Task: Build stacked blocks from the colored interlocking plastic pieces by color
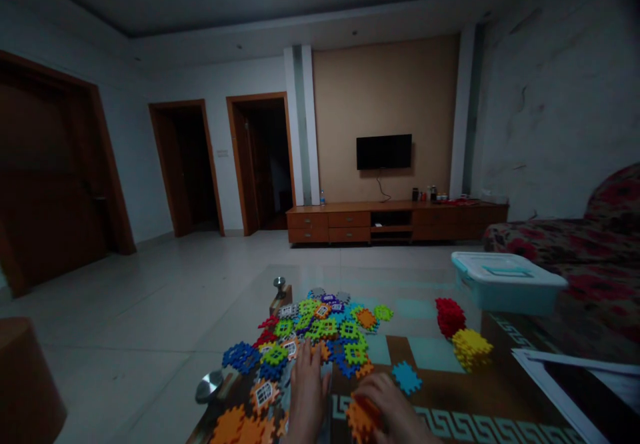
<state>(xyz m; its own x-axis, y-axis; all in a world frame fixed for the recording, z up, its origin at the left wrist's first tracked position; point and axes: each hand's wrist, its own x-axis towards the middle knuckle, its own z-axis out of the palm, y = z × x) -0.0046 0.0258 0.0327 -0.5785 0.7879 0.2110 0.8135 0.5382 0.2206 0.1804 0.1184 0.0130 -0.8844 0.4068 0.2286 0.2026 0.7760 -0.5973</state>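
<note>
Down at the near edge of the glass tabletop (430,284), the left hand (306,391) lies flat with fingers spread, released, resting at the edge of the heap of coloured interlocking tiles (320,331), holding nothing. Just beside it the right hand (387,401) curls its grip round an orange tile (361,419), fingers grasping it low over the patterned surface. A loose blue tile (407,377) sits just beyond the right hand's knuckles. More orange tiles (240,427) lie to the left of the left hand. Further right, well apart from the heap, there's a stack of red tiles (449,316) with a stack of yellow tiles (471,349) touching its near side. Behind those, a lidded pale blue storage box (505,281) stands on the tabletop. White papers (565,377) lie at the right edge, a floral sofa (590,251) beyond.
</note>
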